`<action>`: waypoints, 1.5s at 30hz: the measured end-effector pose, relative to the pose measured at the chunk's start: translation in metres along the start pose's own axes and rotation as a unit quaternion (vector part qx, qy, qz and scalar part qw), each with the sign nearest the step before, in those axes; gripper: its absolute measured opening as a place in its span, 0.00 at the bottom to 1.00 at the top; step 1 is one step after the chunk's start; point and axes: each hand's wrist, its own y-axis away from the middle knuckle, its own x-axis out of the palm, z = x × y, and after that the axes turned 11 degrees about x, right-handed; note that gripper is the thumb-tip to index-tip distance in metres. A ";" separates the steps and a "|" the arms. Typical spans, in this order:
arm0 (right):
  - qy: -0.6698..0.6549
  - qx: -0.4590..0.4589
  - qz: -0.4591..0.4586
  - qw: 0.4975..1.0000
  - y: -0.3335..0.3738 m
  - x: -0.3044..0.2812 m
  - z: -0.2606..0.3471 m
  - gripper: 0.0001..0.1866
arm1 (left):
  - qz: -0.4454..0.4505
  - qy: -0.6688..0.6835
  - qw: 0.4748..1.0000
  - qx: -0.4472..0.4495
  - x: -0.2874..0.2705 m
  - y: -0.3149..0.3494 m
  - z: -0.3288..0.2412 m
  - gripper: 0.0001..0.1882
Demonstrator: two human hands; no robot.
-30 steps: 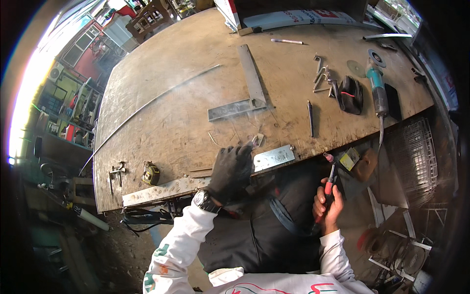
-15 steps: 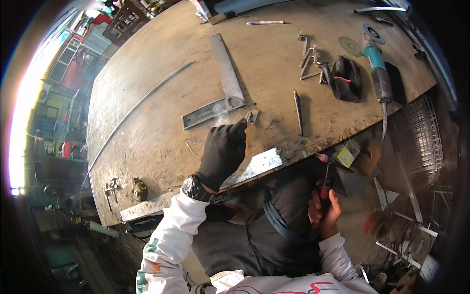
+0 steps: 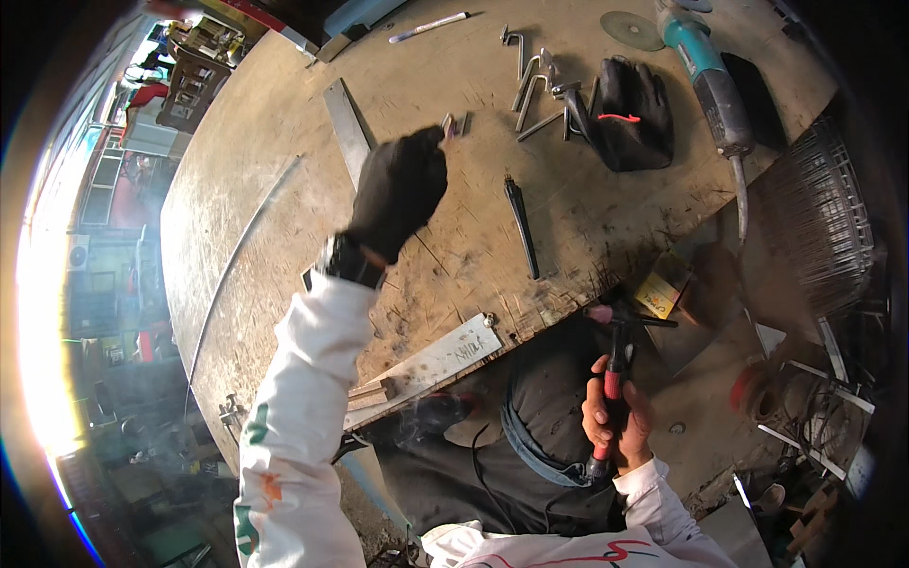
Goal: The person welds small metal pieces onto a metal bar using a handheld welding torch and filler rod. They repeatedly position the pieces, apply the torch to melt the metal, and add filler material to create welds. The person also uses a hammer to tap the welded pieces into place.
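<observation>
My left hand [image 3: 401, 189], in a black glove, is closed above the workbench [image 3: 256, 312]. Its fingertips pinch a small metal piece [image 3: 450, 124] with a short prong sticking up. Beneath that hand lies a steel try square [image 3: 345, 123], mostly hidden by glove and forearm. My bare right hand [image 3: 617, 417] is wrapped round the red handle of a TIG welding torch [image 3: 615, 379], off the bench's near edge. The torch's pink nozzle [image 3: 598, 313] points left. Between the hands, on the bench, lies a black tapered rod [image 3: 520, 227].
Bent metal rods [image 3: 532, 90], a black glove [image 3: 632, 118], an angle grinder [image 3: 705, 76] and a cutting disc [image 3: 632, 30] lie at the far right. A flat metal strip [image 3: 454, 352] lies along the near edge. A thin wire [image 3: 232, 260] curves at left.
My left hand has moved away from me with the small metal piece, off the square's corner. The smoke there has gone. My right hand still holds the torch; the view has shifted.
</observation>
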 end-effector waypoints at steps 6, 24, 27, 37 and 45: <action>-0.017 -0.021 -0.016 0.999 0.001 0.002 0.007 0.28 | 0.035 -0.046 0.997 -0.042 0.018 -0.036 0.047 0.12; 0.114 -0.095 -0.041 0.988 0.002 0.016 -0.016 0.24 | -0.178 0.353 0.857 -0.331 -0.141 0.180 -0.066 0.12; 0.095 -0.080 -0.013 0.992 0.001 0.017 -0.020 0.24 | -0.233 0.351 0.839 -0.343 -0.174 0.228 -0.112 0.12; 0.079 -0.072 0.067 0.992 -0.003 -0.005 -0.015 0.26 | -0.476 0.294 0.726 -0.400 -0.228 0.418 -0.192 0.11; 0.112 -0.079 0.054 0.989 -0.010 -0.011 -0.011 0.26 | -0.535 0.178 0.712 -0.417 -0.306 0.558 -0.092 0.22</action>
